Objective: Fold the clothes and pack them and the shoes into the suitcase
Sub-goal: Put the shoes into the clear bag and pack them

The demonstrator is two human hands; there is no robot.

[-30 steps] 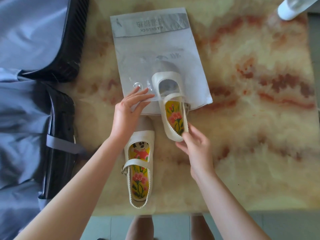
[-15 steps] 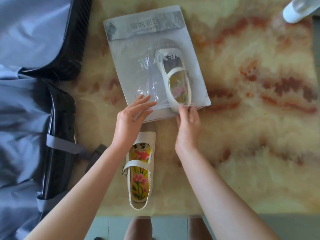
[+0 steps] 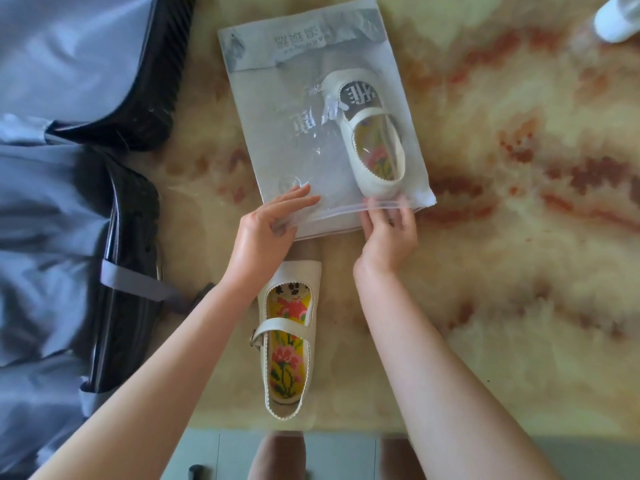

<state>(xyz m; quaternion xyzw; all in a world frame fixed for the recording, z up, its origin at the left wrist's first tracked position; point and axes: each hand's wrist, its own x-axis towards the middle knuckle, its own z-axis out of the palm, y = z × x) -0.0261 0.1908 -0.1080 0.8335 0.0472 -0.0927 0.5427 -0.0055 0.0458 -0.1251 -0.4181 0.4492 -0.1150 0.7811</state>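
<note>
Floor (image 3: 207, 455): grey-green tiling is seen at 6 o'clock, below the near edge of the surface, with the person's legs above it.
Loose shoe (image 3: 287, 344): a cream strap shoe with a flowered insole is left lying on the surface, toe toward 12 o'clock, just under the left wrist and outside the bag.
Left hand (image 3: 266, 233): the near lip of the bag is pinched at its 7 o'clock corner, fingers laid fairly straight over the film.
Right hand (image 3: 389, 233): the zip strip is pinched near the 5 o'clock corner, fingers curled.
Bag (image 3: 277, 133): a clear zip bag is laid flat, mouth toward 6 o'clock and seemingly not yet sealed.
Bagged shoe (image 3: 372, 143): the matching shoe is held inside, along the 3 o'clock side.
Suitcase (image 3: 131, 237): it is spread open at 9 o'clock, black shell and grey-blue lining showing; no shoes are seen in it, and folded clothes cannot be made out.
Progress: one shoe is judged bagged; the second shoe, the sealing and the move into the suitcase are left.
Surface (image 3: 519, 271): cream stone veined in red-brown is seen.
Far corner: a white object (image 3: 616, 19), cut off at 1 o'clock, cannot be identified.
</note>
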